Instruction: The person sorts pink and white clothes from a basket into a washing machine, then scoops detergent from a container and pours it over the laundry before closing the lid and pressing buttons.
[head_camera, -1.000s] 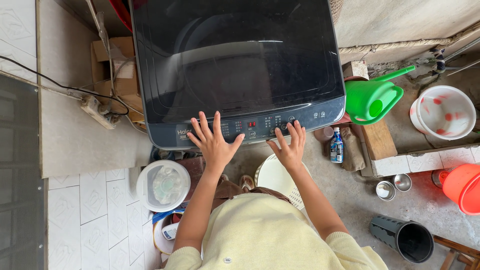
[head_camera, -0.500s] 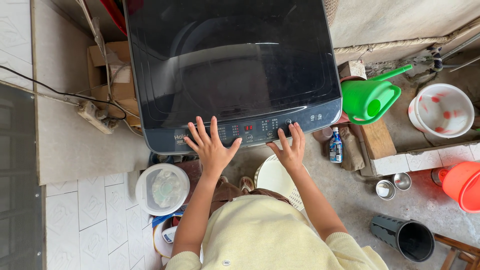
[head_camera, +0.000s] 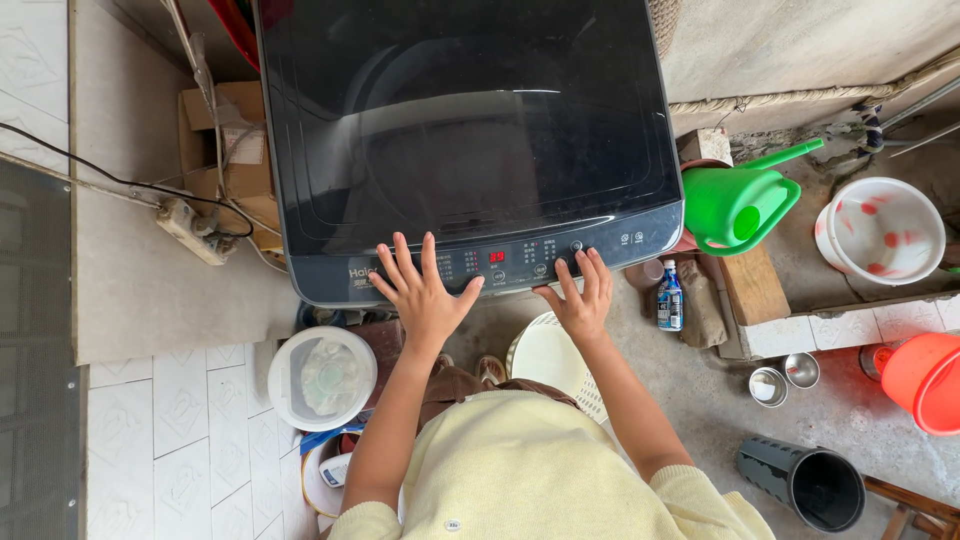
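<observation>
Both hands have stayed spread flat on the washing machine (head_camera: 470, 150) control panel (head_camera: 500, 265): the left hand (head_camera: 425, 295) open, holding nothing, the right hand (head_camera: 578, 300) open, fingertips at the buttons; its red display glows.

The dark grey top-loading washing machine (head_camera: 470, 140) stands upright with its glossy black glass lid closed and flat. Along its front edge runs a narrow control panel (head_camera: 500, 265) with small round buttons and a red lit display near the middle. Both hands touch this front edge.
</observation>
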